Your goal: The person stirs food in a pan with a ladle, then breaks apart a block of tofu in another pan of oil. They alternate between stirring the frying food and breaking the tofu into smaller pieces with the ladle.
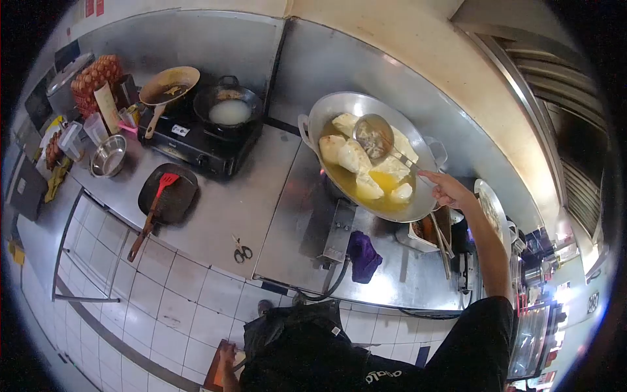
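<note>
My right hand (447, 191) is closed around the handle of a round metal skimmer (373, 137), with its index finger stretched along the handle. The skimmer's bowl is over a large two-handled metal wok (428, 157). Yellow liquid fills the wok's bottom, and several pale white and yellowish chunks (353, 157) sit in it. Low at my left side, my left hand (226, 356) is beside an orange-brown flat-edged object (214, 375). Its fingers are small and partly hidden in this view, so I cannot tell what they hold.
Left of the wok, a black portable stove (189, 150) carries two pans. A square pan (179, 199) with a red spatula (157, 202), a steel bowl (110, 157) and scissors (241, 249) lie nearby. A purple cloth (364, 257) and a metal container (415, 240) are near the wok.
</note>
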The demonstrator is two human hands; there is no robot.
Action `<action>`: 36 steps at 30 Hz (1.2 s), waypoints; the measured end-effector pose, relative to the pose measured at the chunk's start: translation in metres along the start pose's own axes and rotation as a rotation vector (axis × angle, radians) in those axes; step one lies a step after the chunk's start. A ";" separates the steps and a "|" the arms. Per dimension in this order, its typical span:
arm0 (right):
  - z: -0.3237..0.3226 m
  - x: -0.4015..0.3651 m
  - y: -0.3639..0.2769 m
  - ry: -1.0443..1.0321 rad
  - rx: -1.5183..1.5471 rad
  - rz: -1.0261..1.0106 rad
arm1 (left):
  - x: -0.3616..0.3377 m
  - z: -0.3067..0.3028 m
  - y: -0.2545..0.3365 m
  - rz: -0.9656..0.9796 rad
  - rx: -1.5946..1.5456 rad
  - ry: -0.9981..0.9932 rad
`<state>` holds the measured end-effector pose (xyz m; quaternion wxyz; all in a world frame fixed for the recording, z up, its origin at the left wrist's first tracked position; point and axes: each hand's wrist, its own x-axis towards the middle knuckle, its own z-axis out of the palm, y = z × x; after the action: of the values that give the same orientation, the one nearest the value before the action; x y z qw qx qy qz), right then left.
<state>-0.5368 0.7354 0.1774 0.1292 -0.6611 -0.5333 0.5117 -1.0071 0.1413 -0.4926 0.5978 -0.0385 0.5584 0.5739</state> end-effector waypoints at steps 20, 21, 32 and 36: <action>-0.013 -0.059 -0.021 0.369 -0.876 -0.497 | -0.021 0.035 0.073 -0.017 0.415 0.071; -0.017 -0.071 -0.023 0.376 -0.887 -0.489 | -0.011 0.025 0.062 -0.018 0.426 0.056; -0.083 -0.133 -0.033 0.517 -1.700 -0.265 | 0.029 0.040 0.017 -0.160 0.717 0.026; -0.093 -0.117 -0.031 0.495 -2.004 -0.079 | 0.025 0.058 0.021 0.052 0.967 -0.109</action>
<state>-0.4685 0.6850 0.3040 -0.3579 -0.5341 -0.6947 -0.3226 -0.9938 0.2042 -0.4764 0.5608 0.2878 0.7298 0.2647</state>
